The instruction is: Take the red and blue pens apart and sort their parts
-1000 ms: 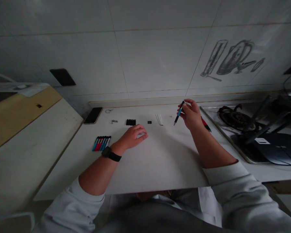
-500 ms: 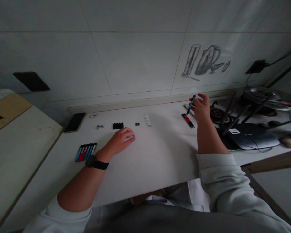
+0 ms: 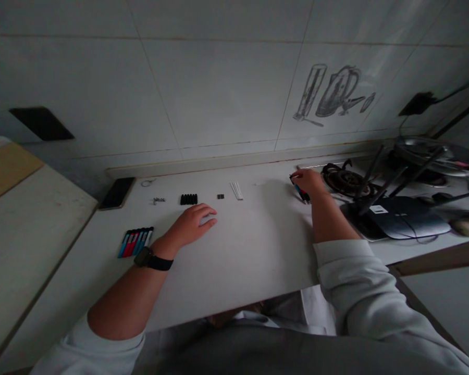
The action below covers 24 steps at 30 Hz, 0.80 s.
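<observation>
My right hand [image 3: 309,181] is low over the far right of the white table, its fingers pinched on a blue and black pen. The pen lies mostly under the hand, against another pen [image 3: 304,197] on the tabletop, so their outlines blend. My left hand [image 3: 195,223] rests on the table with thumb and fingers apart, holding nothing. Just beyond it are a row of short black tubes [image 3: 188,199], two small dark pieces [image 3: 220,197] and several thin white sticks [image 3: 236,190]. Left of my watch lies a row of blue, red and white pen barrels [image 3: 136,242].
A phone [image 3: 117,193], a thin ring [image 3: 147,183] and a small pile of metal bits [image 3: 157,200] lie at the back left. To the right stand a gas burner [image 3: 346,177] and a black router [image 3: 404,219] with raised antennas. A tiled wall [image 3: 226,94] closes the back.
My right hand has lowered and shifted slightly left, bringing the raised blue and black pen down beside the red and black one. My left hand stays in place; the view has tilted slightly.
</observation>
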Each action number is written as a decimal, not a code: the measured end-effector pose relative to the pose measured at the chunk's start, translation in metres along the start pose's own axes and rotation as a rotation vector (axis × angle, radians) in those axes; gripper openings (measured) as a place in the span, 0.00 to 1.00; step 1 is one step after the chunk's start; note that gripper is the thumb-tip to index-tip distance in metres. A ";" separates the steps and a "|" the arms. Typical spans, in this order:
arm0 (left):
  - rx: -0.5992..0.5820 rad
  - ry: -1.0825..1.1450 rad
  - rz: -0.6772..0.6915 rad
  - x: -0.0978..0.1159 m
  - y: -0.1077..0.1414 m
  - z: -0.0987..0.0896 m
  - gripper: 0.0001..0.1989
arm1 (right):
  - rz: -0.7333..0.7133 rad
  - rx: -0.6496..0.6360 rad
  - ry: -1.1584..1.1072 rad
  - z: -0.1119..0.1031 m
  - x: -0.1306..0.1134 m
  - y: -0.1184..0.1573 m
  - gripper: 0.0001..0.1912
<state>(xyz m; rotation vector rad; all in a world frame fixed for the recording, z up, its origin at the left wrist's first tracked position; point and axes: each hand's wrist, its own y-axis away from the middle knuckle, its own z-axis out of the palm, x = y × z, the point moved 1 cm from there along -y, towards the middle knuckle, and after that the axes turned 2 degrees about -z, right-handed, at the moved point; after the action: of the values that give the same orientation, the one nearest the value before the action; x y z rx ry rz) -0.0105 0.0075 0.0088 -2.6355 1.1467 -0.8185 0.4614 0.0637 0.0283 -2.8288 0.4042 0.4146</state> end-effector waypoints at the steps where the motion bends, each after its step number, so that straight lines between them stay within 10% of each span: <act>1: 0.003 0.004 -0.003 0.001 0.000 0.000 0.12 | 0.004 -0.001 0.022 0.000 0.000 0.000 0.17; 24: 0.059 -0.010 -0.076 0.008 -0.001 -0.005 0.11 | 0.041 -0.061 0.138 0.010 0.004 -0.004 0.17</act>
<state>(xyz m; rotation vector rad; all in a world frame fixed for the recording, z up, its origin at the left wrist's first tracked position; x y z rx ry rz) -0.0082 0.0029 0.0172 -2.6461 1.0101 -0.8375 0.4643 0.0694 0.0185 -2.9227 0.4857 0.2436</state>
